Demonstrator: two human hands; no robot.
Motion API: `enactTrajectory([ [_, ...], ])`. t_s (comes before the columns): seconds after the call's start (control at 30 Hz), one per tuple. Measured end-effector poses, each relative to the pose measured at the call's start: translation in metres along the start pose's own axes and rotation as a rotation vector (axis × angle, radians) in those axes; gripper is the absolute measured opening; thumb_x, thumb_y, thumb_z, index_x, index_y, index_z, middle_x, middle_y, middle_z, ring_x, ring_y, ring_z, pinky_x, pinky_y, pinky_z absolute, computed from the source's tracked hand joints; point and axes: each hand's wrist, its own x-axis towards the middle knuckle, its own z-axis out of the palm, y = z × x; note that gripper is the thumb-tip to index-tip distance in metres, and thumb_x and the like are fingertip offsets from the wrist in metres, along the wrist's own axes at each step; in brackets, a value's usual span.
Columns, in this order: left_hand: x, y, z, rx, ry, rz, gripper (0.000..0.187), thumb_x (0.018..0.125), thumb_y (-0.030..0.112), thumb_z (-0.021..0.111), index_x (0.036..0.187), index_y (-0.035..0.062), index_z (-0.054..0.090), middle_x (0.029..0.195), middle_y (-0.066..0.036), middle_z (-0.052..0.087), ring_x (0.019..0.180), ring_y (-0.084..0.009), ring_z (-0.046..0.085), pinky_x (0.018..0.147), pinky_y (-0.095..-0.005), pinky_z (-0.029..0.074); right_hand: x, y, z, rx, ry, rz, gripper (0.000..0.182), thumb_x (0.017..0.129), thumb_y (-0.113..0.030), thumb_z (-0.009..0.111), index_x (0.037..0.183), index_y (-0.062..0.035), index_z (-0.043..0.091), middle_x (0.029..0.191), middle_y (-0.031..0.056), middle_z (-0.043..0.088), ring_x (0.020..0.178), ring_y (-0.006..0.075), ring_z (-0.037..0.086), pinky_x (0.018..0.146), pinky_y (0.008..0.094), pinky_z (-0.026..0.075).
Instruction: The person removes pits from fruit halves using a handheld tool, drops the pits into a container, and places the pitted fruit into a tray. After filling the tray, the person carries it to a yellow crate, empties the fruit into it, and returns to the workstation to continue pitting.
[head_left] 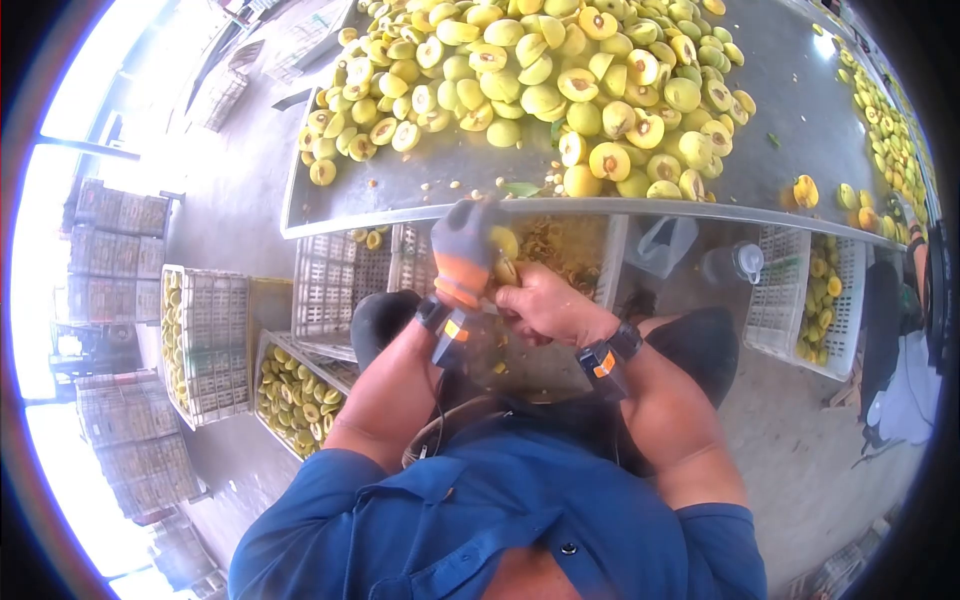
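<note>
My left hand (463, 248), in a grey and orange glove, is closed around a yellow-green peach (503, 241) just below the table's near edge. Close beside it, my bare right hand (548, 304) is closed, its fingers curled at the lower side of the fruit. Whatever the right fingers grip is hidden. A big heap of whole and halved peaches (540, 95) covers the metal table (385, 193) in front of me, some halves showing brown pit cavities. Loose pits and a green leaf (520, 189) lie near the edge.
Under the table, a crate (612, 262) holds brownish scraps between my knees. Peach-filled crates stand at the left (215, 345) and right (760, 300). A plastic bag (665, 246) and clear jug (735, 264) are right of my hands. Another person's arm (916, 250) shows far right.
</note>
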Motion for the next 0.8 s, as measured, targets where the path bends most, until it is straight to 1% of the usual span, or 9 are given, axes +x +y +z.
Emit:
enactTrajectory([
  [0.17,0.014,0.011,-0.017,-0.117,-0.022,0.275,0.037,0.076,0.000,0.071,0.112,0.0049,0.072,0.097,-0.013,0.075,0.088,-0.0317,0.074,0.075,-0.0387,0.060,-0.005,0.003,0.016,0.134,-0.120,-0.009,0.011,0.109,-0.015,0.052,0.099,-0.0109,0.051,0.067,-0.0030,0.045,0.048,0.0093,0.041,0.043,0.0310,0.037],
  [0.27,0.014,0.007,-0.021,-0.113,-0.097,0.193,0.044,0.074,0.000,0.075,0.117,0.0078,0.071,0.102,-0.014,0.074,0.090,-0.0362,0.073,0.075,-0.0441,0.059,-0.001,0.010,0.014,0.112,-0.083,-0.030,0.014,0.109,-0.016,0.053,0.097,-0.0101,0.052,0.065,-0.0036,0.045,0.048,0.0093,0.042,0.043,0.0309,0.037],
  [0.33,0.009,-0.018,-0.034,0.063,-0.029,-0.046,0.041,0.081,-0.003,0.073,0.120,0.0103,0.072,0.108,-0.016,0.075,0.096,-0.0375,0.074,0.081,-0.0430,0.060,-0.004,0.012,0.011,0.071,-0.023,-0.074,0.014,0.108,-0.017,0.054,0.096,-0.0091,0.054,0.065,-0.0027,0.047,0.048,0.0100,0.045,0.043,0.0313,0.039],
  [0.4,0.003,-0.047,-0.068,0.173,0.044,-0.174,0.041,0.090,-0.007,0.064,0.126,0.0101,0.072,0.112,-0.010,0.076,0.096,-0.0273,0.075,0.083,-0.0376,0.062,-0.003,0.019,0.003,0.015,0.083,-0.055,0.015,0.106,-0.018,0.057,0.095,-0.0080,0.055,0.065,-0.0014,0.049,0.048,0.0110,0.048,0.043,0.0318,0.040],
  [0.47,-0.002,-0.105,-0.095,-0.527,0.340,-0.838,0.020,0.095,0.010,0.070,0.113,0.0043,0.079,0.097,-0.010,0.079,0.091,-0.0239,0.074,0.080,-0.0360,0.058,0.011,0.039,-0.013,-0.053,0.236,0.014,0.017,0.103,-0.020,0.060,0.093,-0.0069,0.055,0.066,0.0005,0.051,0.049,0.0122,0.050,0.043,0.0323,0.041],
  [0.53,-0.014,-0.123,-0.135,0.181,0.163,-0.717,0.027,0.095,0.021,0.074,0.114,0.0021,0.078,0.103,-0.014,0.079,0.096,-0.0262,0.074,0.086,-0.0365,0.056,0.022,0.050,-0.017,0.049,0.268,0.062,0.019,0.103,-0.016,0.060,0.088,-0.0108,0.050,0.068,-0.0005,0.048,0.051,0.0116,0.047,0.044,0.0338,0.040],
  [0.7,0.033,-0.120,-0.110,-0.145,0.270,-0.501,0.041,0.091,0.023,0.077,0.127,0.0034,0.074,0.122,-0.016,0.075,0.107,-0.0282,0.073,0.096,-0.0385,0.056,0.027,0.036,-0.003,0.014,0.256,-0.047,0.019,0.103,-0.020,0.060,0.097,-0.0024,0.056,0.066,0.0032,0.054,0.047,0.0142,0.052,0.041,0.0340,0.043],
  [0.77,0.082,-0.057,-0.083,0.007,0.133,-0.478,0.038,0.093,0.013,0.077,0.130,0.0067,0.073,0.120,-0.012,0.077,0.106,-0.0185,0.073,0.094,-0.0326,0.057,0.032,0.028,-0.001,-0.009,0.304,-0.110,0.023,0.103,-0.021,0.060,0.102,0.0013,0.058,0.065,0.0045,0.055,0.045,0.0151,0.054,0.040,0.0337,0.044],
  [0.8,0.101,-0.048,-0.064,0.165,0.103,-0.291,0.040,0.092,0.019,0.079,0.130,0.0085,0.074,0.122,-0.013,0.076,0.103,-0.0229,0.075,0.095,-0.0340,0.057,0.033,0.026,0.001,-0.004,0.333,-0.120,0.023,0.103,-0.022,0.060,0.103,0.0013,0.057,0.064,0.0046,0.055,0.045,0.0151,0.054,0.040,0.0334,0.044],
])
